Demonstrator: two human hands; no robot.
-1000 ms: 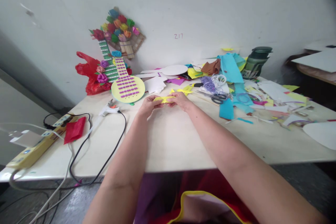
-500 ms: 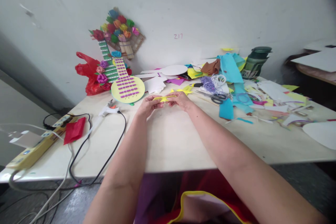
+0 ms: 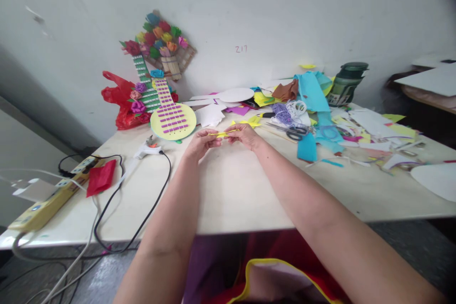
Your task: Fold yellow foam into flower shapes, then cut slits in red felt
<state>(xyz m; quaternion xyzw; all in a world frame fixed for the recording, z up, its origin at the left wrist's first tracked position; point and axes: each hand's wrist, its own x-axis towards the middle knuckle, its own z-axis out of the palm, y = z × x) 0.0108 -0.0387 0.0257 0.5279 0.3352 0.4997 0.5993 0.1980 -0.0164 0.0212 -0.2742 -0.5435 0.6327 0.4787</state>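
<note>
In the head view, a yellow strip (image 3: 223, 135) is held above the table (image 3: 245, 190), its ends pinched in the left hand (image 3: 204, 142) and the right hand (image 3: 244, 136). Beyond the right hand, scissors (image 3: 295, 133) are seen; a glue gun (image 3: 147, 149) is left of the left hand.

Left hand (image 3: 204, 145) and right hand (image 3: 246, 137) are bare, as are both forearms (image 3: 167, 213); a small spot (image 3: 268, 157) marks the right one. The red garment (image 3: 267, 246) has yellow edging (image 3: 247, 276) along pale fabric (image 3: 281, 285), with purple cloth (image 3: 210, 261) beside it.
</note>
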